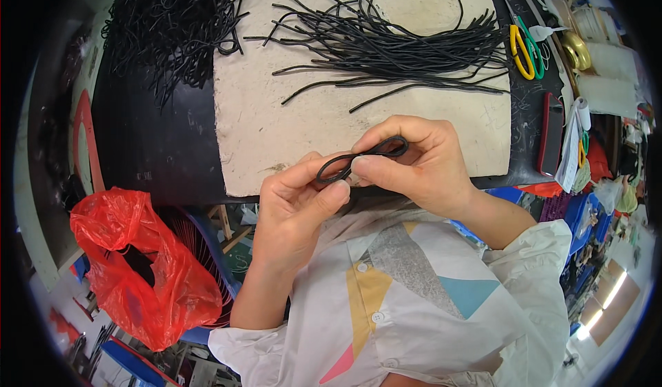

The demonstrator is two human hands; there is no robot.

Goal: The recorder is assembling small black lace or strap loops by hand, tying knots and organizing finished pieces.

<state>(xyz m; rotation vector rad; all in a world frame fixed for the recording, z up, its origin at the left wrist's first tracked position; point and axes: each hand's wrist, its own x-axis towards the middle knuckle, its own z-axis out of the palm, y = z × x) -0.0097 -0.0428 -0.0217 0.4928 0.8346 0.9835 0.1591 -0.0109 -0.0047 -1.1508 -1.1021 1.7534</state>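
Observation:
A black cord (pixel 333 169) is bent into two loops, like a figure eight, between my hands, just over the near edge of the pale board (pixel 252 135). My left hand (pixel 293 201) pinches the left loop between thumb and fingers. With thumb and forefinger, my right hand (pixel 414 159) grips the cord near its middle, and the other loop curls up beside those fingers. Farther off on the board lies a loose bundle of straight black cords (pixel 414 49). A big tangled heap of black cords (pixel 172 22) covers the far left.
Scissors with yellow and green handles (pixel 523 51) lie right of the board on the black table (pixel 158 146). Near them are a dark red-edged phone-like object (pixel 551 133) and a brass-coloured round object (pixel 576 51). A red plastic bag (pixel 200 297) hangs open at the near left.

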